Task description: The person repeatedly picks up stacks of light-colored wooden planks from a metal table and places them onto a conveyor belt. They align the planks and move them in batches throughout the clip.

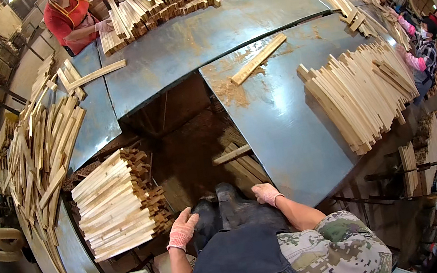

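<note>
Both hands wear pink knit gloves with a nubbly weave. The left hand (182,229) is open, fingers spread, empty, just beside the lower right corner of a stack (118,203) of pale, flat wooden slats laid in neat layers, their cut ends rough and darker; whether it touches them I cannot tell. The right hand (266,193) is loosely curled, holding nothing, near the lower edge of a grey sheet-metal table (278,122) that is smooth, dull and dusted with sawdust. Between the hands lie the person's knees under a dark apron (231,259), with camouflage sleeves below. On the table, well apart from the right hand, rests a fanned pile (361,92) of thin slats, and a single long stick (259,58) lies further up. A loose heap (41,157) of slats spreads at the left. No labels show clearly.
</note>
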Motion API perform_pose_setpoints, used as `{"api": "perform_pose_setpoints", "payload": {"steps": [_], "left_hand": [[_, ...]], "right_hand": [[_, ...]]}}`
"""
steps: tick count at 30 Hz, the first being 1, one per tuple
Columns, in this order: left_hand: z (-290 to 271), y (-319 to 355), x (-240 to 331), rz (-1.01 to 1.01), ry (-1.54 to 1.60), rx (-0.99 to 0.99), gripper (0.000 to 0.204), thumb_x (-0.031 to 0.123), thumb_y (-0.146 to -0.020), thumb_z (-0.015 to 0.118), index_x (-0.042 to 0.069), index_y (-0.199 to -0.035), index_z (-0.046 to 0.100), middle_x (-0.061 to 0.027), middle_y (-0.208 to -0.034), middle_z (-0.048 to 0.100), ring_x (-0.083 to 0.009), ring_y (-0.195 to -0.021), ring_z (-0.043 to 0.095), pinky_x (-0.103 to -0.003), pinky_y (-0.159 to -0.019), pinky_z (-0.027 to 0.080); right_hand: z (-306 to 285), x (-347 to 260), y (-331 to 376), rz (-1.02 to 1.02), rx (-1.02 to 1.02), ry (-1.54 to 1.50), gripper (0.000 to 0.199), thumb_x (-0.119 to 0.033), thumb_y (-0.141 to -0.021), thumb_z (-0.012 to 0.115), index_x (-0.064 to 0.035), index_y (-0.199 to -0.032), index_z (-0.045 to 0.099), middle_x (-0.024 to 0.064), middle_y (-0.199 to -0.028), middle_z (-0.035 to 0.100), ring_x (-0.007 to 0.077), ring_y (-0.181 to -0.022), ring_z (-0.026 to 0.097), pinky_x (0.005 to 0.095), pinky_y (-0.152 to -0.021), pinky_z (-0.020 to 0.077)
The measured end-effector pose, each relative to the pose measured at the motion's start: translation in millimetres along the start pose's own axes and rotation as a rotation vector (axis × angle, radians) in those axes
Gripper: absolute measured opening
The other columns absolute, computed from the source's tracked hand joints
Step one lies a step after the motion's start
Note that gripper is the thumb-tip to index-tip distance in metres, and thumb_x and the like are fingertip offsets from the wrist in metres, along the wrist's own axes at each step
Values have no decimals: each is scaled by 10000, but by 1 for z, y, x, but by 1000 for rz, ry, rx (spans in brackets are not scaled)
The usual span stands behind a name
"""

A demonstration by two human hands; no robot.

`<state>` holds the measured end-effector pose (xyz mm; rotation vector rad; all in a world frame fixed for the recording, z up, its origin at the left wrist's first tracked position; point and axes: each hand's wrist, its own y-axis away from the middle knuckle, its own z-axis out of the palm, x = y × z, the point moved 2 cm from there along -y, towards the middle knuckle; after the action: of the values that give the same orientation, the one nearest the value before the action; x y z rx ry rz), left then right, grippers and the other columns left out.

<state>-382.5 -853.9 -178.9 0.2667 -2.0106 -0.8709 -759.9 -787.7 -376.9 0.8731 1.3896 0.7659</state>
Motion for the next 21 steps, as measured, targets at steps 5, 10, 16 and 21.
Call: {"api": "perform_pose_setpoints", "payload": {"steps": [5, 10, 16, 21], "left_hand": [[-59, -85, 13, 19, -63, -56, 734, 402, -1023, 695, -52, -1563, 494, -267, -1536, 596, -359, -1449, 564, -390, -1204, 430], [-131, -157, 54, 7, 12, -107, 701, 364, -1033, 701, -44, -1565, 496, -266, -1540, 592, -357, -1440, 571, -389, -1192, 442], [-213, -251, 100, -28, 111, -92, 671, 340, -1043, 702, -13, -1579, 507, -214, -1557, 592, -298, -1448, 560, -382, -1214, 411], [-248, -285, 112, 34, 176, -45, 683, 352, -1039, 711, -12, -1580, 509, -211, -1575, 576, -306, -1474, 531, -385, -1231, 388]], "right_hand": [[-7, 4, -26, 121, 124, 515, 534, -459, -1060, 544, -16, -1284, 743, 192, -1350, 732, 374, -1285, 663, 465, -1110, 473], [14, -64, -6, 263, 175, 351, 416, -354, -1037, 574, -15, -1198, 753, 185, -1191, 774, 318, -1051, 742, 462, -919, 552], [63, -125, -45, 68, 228, 324, 403, -340, -1079, 538, -49, -1236, 768, 124, -1054, 767, 282, -890, 712, 431, -857, 554], [83, -201, -50, 212, 182, 385, 467, -383, -1092, 553, -64, -1402, 696, 131, -1184, 774, 292, -1036, 733, 434, -850, 584]]}}
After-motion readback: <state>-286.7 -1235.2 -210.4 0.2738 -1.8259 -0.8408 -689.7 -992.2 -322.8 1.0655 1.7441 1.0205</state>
